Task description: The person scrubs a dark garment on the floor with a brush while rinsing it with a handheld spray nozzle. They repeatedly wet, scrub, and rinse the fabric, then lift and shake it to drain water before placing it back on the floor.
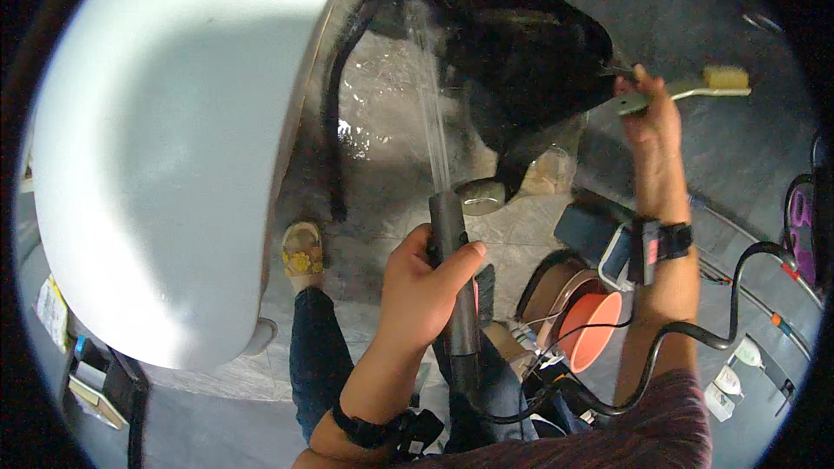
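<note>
My left hand (433,286) is wrapped around the dark handle of a shower head (448,228), from which a stream of water (427,91) runs away from me. Past it hangs a wet black fabric bag (521,58) with a long strap (333,137) that curves down on the left. My right hand (648,104) is raised at the bag's right edge and holds a scrub brush (690,91) with pale bristles; its fingers also seem to hold part of the bag. The water's landing point is blurred.
A large white bathtub (195,143) stands on the left. Nested basins, one of them orange (589,332), are at the lower right. A dark shower hose (684,329) loops across my right forearm. The tiled floor (384,91) is wet. My slippered foot (303,251) is beside the tub.
</note>
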The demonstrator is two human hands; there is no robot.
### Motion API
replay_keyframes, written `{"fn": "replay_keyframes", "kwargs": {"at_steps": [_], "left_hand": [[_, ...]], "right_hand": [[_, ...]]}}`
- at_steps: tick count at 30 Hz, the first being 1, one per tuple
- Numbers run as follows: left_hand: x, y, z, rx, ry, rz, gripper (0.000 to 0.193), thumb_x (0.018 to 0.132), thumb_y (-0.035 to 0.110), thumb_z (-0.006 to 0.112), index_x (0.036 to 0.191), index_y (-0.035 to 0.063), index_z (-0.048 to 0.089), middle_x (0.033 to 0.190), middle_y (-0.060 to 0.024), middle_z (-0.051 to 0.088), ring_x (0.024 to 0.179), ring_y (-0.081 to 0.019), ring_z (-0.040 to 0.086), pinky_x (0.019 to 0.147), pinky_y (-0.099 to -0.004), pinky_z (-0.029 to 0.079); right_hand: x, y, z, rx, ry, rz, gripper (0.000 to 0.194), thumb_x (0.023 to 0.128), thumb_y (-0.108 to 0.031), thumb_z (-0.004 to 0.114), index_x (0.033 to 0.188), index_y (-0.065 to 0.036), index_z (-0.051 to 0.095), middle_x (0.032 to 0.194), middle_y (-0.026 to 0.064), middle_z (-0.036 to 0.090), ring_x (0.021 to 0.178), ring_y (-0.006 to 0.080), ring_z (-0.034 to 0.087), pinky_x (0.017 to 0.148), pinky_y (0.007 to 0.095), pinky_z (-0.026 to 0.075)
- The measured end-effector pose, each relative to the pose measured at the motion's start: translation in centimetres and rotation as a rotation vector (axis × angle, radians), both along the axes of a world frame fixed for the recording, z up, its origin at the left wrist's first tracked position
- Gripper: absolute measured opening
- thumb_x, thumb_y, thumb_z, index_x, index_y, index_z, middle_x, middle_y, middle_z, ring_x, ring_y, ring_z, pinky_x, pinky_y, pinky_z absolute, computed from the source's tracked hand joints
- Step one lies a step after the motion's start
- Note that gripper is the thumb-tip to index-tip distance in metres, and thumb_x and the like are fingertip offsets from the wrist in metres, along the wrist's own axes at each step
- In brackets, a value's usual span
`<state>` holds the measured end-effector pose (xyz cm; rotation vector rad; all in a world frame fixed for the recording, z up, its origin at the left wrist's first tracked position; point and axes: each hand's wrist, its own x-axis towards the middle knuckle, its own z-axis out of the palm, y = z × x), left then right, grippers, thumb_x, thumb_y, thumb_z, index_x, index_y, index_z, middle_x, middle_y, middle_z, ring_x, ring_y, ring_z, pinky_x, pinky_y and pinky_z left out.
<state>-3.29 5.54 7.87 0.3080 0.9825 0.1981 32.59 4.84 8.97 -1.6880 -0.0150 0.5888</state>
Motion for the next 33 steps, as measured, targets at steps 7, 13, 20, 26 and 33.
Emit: {"fn": "replay_keyframes", "kwargs": {"at_steps": [7, 13, 20, 26, 33], "left_hand": [[-1.8, -0.1, -1.0, 0.028, 0.08, 0.138, 0.024, 0.077, 0.015, 0.069, 0.087, -0.001, 0.054, 0.069, -0.0015, 0.056, 0.058, -0.0076, 0.051, 0.05, -0.0234, 0.04], [-2.3, -1.1, -3.2, 0.007, 0.181, 0.009, 0.024, 0.077, 0.017, 0.07, 0.085, -0.0004, 0.056, 0.067, -0.0016, 0.056, 0.058, -0.0077, 0.05, 0.051, -0.0227, 0.038], [0.3, -1.7, -3.4, -0.047, 0.201, 0.002, 0.023, 0.075, 0.018, 0.07, 0.084, 0.0, 0.058, 0.069, -0.0026, 0.057, 0.06, -0.0088, 0.052, 0.052, -0.0233, 0.04], [1.0, -1.9, -4.5, 0.007, 0.284, -0.097, 0.027, 0.073, 0.019, 0.071, 0.089, 0.0013, 0.06, 0.075, -0.0027, 0.06, 0.064, -0.0123, 0.054, 0.056, -0.0255, 0.043], [0.0, -1.3, -6.2, -0.054, 0.344, -0.058, 0.028, 0.071, 0.021, 0.072, 0.089, 0.0021, 0.06, 0.075, -0.0024, 0.058, 0.064, -0.0125, 0.053, 0.056, -0.0249, 0.04]], "right_hand": [[-19.0, -0.2, -18.2, -0.231, 0.406, 0.009, 0.011, 0.09, -0.01, 0.047, 0.086, -0.002, 0.054, 0.086, 0.0115, 0.061, 0.067, 0.0227, 0.059, 0.065, 0.0339, 0.05], [-27.1, -7.5, -27.0, -0.224, 0.696, 0.2, 0.019, 0.082, -0.015, 0.065, 0.09, 0.0, 0.056, 0.076, 0.0089, 0.062, 0.063, 0.0186, 0.061, 0.053, 0.0261, 0.049], [-19.6, -13.8, -26.0, -0.631, 0.338, 0.175, 0.057, 0.073, -0.044, 0.073, 0.101, 0.0, 0.05, 0.073, 0.0072, 0.058, 0.058, 0.0141, 0.053, 0.051, 0.0261, 0.042], [-16.2, -12.3, -26.2, -0.542, -0.269, 0.423, 0.049, 0.092, -0.031, 0.05, 0.135, -0.013, 0.035, 0.086, 0.0087, 0.058, 0.07, 0.0147, 0.051, 0.061, 0.0265, 0.042], [-14.0, -4.1, -25.2, -0.861, -0.568, 1.052, 0.044, 0.093, -0.031, 0.042, 0.137, -0.032, 0.034, 0.095, 0.0195, 0.057, 0.086, 0.037, 0.059, 0.08, 0.0425, 0.047]]}}
